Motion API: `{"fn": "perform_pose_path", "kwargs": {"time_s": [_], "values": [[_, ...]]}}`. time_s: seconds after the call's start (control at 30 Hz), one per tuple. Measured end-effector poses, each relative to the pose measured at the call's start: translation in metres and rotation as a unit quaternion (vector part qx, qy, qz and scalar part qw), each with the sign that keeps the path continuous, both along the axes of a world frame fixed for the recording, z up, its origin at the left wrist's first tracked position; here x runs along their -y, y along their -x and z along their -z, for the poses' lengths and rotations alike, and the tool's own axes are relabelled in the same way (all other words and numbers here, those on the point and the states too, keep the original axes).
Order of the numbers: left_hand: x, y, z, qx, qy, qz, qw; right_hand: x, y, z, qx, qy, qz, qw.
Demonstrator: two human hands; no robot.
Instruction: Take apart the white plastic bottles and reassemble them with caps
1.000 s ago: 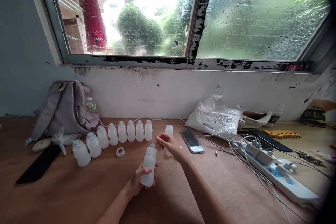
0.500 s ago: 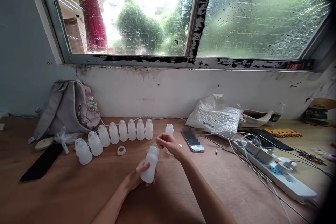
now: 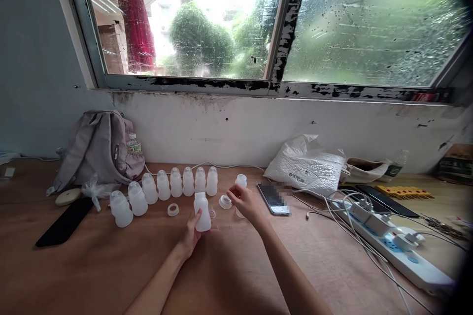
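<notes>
My left hand (image 3: pixel 192 234) is wrapped round a frosted white baby bottle (image 3: pixel 202 215), held nearly upright just above the table, its threaded neck bare. To its right, my right hand (image 3: pixel 242 201) has its fingers pinched at the edge of a white bottle ring cap (image 3: pixel 224 202) with a clear centre. A small clear round piece (image 3: pixel 212 213) lies just behind the held bottle, and a white ring (image 3: pixel 173 209) rests farther left. Another bottle (image 3: pixel 241 180) stands behind my right hand, partly hidden by it. Several capped baby bottles (image 3: pixel 163 186) form a curved row at the back left.
A grey backpack (image 3: pixel 98 150) leans against the wall, with a black flat object (image 3: pixel 64 224) in front. A phone (image 3: pixel 272 199) lies right of my hands. Beyond it are a silver padded bag (image 3: pixel 306 160), trailing white cables and a power strip (image 3: pixel 399 251).
The left hand has shifted slightly left and up with the bottle, now more upright. My right hand has come away from its top, leaving the neck exposed, and is at the ring cap.
</notes>
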State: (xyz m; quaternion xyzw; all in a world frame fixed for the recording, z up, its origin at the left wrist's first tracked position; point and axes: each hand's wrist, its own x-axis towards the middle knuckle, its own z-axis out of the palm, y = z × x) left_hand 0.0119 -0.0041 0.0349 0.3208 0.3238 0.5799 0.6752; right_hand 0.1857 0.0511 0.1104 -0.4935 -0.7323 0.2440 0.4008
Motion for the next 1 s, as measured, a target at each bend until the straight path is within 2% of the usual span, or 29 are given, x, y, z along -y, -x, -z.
{"fn": "perform_pose_path", "kwargs": {"time_s": [0.07, 0.13, 0.3, 0.37, 0.43, 0.53, 0.63, 0.7, 0.77, 0.87, 1.0], "values": [[-0.005, 0.002, 0.003, 0.03, 0.0, -0.034, 0.999, 0.003, 0.003, 0.002, 0.093, 0.001, -0.003, 0.996], [-0.008, 0.004, 0.005, 0.033, -0.01, -0.063, 0.997, 0.006, 0.006, 0.005, 0.162, 0.036, -0.042, 0.985], [-0.007, 0.006, 0.005, -0.078, -0.07, -0.131, 0.986, 0.014, 0.008, 0.008, 0.244, 0.122, -0.123, 0.954], [-0.006, 0.006, 0.004, -0.139, -0.102, -0.145, 0.974, 0.015, 0.007, 0.005, 0.238, 0.124, -0.133, 0.954], [-0.005, 0.004, 0.004, -0.19, -0.131, -0.142, 0.963, 0.016, 0.006, 0.0, 0.193, 0.093, -0.13, 0.968], [-0.004, 0.001, 0.004, -0.229, -0.171, -0.121, 0.951, 0.017, 0.008, -0.006, 0.1, 0.033, -0.13, 0.986], [-0.005, -0.002, 0.006, -0.251, -0.194, -0.099, 0.943, 0.017, 0.009, -0.009, 0.085, 0.02, -0.138, 0.986], [-0.004, -0.002, 0.008, -0.269, -0.199, -0.103, 0.937, 0.016, 0.006, -0.012, 0.098, 0.017, -0.122, 0.988], [-0.003, -0.002, 0.009, -0.296, -0.199, -0.134, 0.924, 0.012, 0.0, -0.016, 0.114, 0.002, -0.082, 0.99], [0.0, -0.002, 0.008, -0.361, -0.216, -0.171, 0.891, -0.002, -0.011, -0.025, 0.159, -0.035, -0.007, 0.987], [0.006, -0.004, 0.007, -0.455, -0.293, -0.121, 0.832, -0.028, -0.015, -0.034, 0.265, -0.041, 0.061, 0.961]]}}
